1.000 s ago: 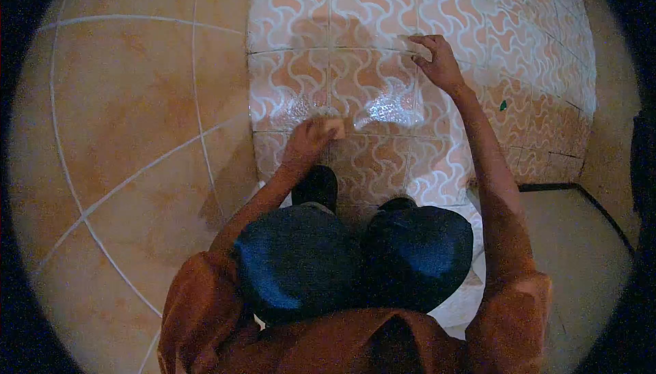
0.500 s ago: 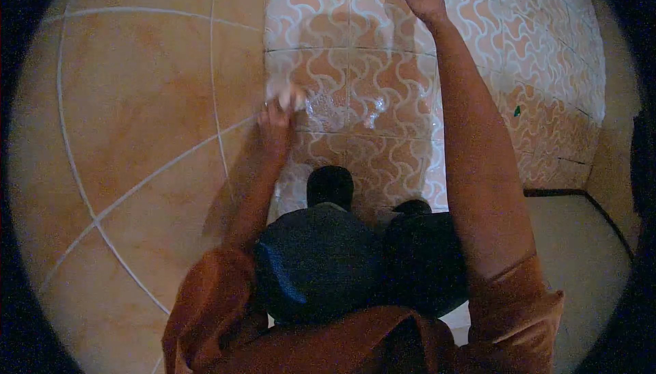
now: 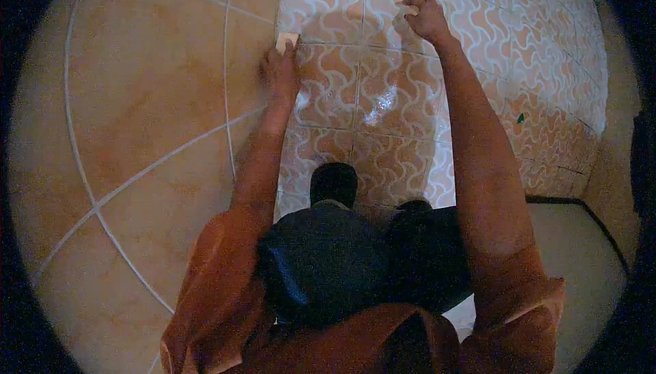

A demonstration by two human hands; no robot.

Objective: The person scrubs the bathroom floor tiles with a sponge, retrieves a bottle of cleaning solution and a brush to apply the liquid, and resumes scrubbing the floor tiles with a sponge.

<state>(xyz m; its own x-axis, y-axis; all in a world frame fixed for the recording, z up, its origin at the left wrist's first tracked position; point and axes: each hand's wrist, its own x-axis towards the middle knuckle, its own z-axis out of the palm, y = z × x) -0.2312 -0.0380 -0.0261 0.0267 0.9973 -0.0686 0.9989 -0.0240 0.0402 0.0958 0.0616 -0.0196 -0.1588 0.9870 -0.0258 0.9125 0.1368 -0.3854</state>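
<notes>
A small pale block [image 3: 288,40] is gripped in my left hand [image 3: 280,72], at the seam where the patterned tiles [image 3: 328,77] meet the plain orange-brown tiled surface [image 3: 157,80]. My right hand [image 3: 428,20] is over the patterned tiles farther right, its fingers curled and partly apart, with nothing visible in them. Light glints off a wet-looking patch [image 3: 381,106] between my two forearms.
My dark shoes [image 3: 333,183] and knees are close below the hands. A small green piece [image 3: 521,118] lies on the tiles at the right. Beyond it is a pale surface with a dark edge [image 3: 557,200] at the lower right.
My left hand has moved left and then forward along the seam with the pale block. My right hand has gone forward, then slightly back. The view has shifted a little.
</notes>
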